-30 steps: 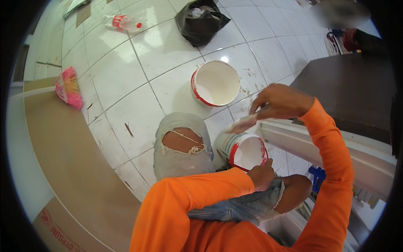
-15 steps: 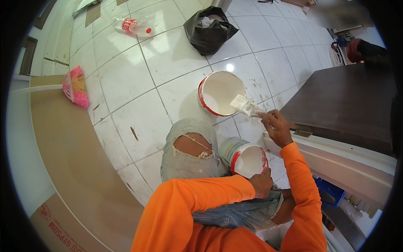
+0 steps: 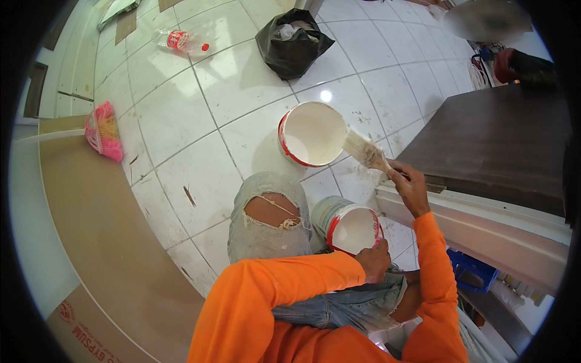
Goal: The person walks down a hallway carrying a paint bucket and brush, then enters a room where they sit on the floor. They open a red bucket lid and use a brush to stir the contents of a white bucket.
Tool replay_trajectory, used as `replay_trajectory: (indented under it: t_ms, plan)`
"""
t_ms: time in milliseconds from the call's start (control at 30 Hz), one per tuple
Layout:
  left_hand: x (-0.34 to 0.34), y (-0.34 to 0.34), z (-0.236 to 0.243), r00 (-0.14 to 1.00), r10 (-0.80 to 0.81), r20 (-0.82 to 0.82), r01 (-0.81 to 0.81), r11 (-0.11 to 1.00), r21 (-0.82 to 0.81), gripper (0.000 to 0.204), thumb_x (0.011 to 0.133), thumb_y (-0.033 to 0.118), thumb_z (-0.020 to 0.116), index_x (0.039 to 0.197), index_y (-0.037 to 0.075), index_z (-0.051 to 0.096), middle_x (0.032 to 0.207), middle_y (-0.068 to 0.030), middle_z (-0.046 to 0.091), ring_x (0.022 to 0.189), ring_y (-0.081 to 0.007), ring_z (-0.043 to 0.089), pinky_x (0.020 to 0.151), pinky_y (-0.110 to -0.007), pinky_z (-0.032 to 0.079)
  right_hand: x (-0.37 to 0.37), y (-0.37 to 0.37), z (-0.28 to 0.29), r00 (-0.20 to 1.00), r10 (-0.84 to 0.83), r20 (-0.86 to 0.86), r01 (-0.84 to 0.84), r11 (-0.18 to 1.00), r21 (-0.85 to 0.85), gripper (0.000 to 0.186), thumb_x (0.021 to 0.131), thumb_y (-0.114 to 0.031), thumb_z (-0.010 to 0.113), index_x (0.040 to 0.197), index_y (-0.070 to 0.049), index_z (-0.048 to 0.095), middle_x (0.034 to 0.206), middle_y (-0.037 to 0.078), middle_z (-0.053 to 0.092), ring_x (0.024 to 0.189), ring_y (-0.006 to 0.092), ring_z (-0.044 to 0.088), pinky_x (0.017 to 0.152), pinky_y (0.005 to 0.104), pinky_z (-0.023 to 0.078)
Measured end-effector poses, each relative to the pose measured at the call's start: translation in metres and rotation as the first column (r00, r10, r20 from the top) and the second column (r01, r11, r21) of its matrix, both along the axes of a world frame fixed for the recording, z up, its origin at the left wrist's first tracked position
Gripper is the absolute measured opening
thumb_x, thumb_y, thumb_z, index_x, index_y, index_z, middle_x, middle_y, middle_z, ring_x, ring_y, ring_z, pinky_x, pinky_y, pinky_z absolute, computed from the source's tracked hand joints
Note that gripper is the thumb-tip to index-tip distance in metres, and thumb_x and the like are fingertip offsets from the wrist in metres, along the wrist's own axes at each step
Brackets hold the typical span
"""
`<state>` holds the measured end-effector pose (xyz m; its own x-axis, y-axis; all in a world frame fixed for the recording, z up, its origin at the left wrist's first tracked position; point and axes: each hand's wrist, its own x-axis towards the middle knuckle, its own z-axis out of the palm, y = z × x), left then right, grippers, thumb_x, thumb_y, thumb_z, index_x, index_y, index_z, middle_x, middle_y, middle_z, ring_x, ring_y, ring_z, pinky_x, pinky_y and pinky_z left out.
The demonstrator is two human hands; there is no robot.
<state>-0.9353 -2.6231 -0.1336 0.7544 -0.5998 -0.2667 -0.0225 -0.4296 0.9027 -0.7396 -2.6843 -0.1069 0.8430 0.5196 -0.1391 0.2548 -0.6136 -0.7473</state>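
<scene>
In my right hand is a wide paintbrush, gripped by its handle. White paint coats its bristles, whose tip is at the right rim of a red-edged white bucket standing on the floor. Whether the bristles touch that rim I cannot tell. My left hand is closed on the rim of a second paint bucket, which is tilted toward me beside my knee. White paint shows inside this nearer bucket. The fingers of my left hand are partly hidden behind its edge.
White floor tiles spread ahead. A black rubbish bag and a clear plastic bottle lie farther off. At the left is a pink broom on a brown board. A dark brown panel stands at the right.
The paintbrush has swung from over the far bucket's lower right rim to the bucket's right side, its bristles now more upright. My right hand moved slightly right. The left still grips the near bucket.
</scene>
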Motion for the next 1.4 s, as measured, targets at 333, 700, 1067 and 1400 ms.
replay_trajectory:
  t_ms: [333,700,1067,1400]
  plan:
    - [0.001,0.001,0.006,0.996,0.037,-0.087,-0.031,0.997,0.066,0.046,0.08,0.026,0.072,0.112,-0.006,0.063,0.129,-0.0347,0.051,0.09,-0.0453,0.07,0.08,-0.052,0.058,-0.008,-0.017,-0.066,0.808,-0.269,-0.525,0.35,0.935,0.06,0.027,0.095,-0.018,0.065,0.11,0.004,0.073,0.072,0.0,0.06,0.052,0.0025,0.034,0.046,0.0219,0.027]
    - [0.056,0.025,0.027,0.879,0.345,-0.331,-0.407,0.903,-0.14,0.056,0.097,0.053,0.056,0.109,-0.001,0.068,0.103,-0.025,0.067,0.091,-0.0399,0.067,0.081,-0.045,0.051,-0.047,-0.057,0.041,0.754,-0.276,-0.596,0.576,0.713,0.398,0.033,0.103,-0.017,0.05,0.134,-0.008,0.05,0.083,0.004,0.057,0.058,0.0044,0.04,0.049,0.0215,0.031]
    - [0.073,0.026,0.015,0.692,0.34,-0.637,-0.616,0.738,-0.275,0.057,0.105,0.052,0.043,0.103,0.001,0.068,0.088,-0.0006,0.057,0.064,-0.0072,0.046,0.054,-0.023,0.037,-0.146,-0.063,0.063,0.918,-0.278,-0.282,0.342,0.916,0.212,0.027,0.102,-0.013,0.054,0.118,-0.005,0.034,0.101,0.019,0.065,0.084,0.0235,0.064,0.075,0.036,0.051]
    - [0.098,0.042,0.011,0.652,0.378,-0.657,-0.716,0.592,-0.37,0.03,0.1,0.028,0.048,0.089,0.003,0.062,0.084,-0.0045,0.058,0.076,-0.0141,0.052,0.072,-0.028,0.044,-0.214,-0.285,0.078,0.592,-0.588,-0.551,0.692,0.721,-0.027,0.029,0.101,-0.027,0.051,0.097,-0.003,0.068,0.084,0.008,0.07,0.071,0.0133,0.066,0.059,0.0251,0.049]
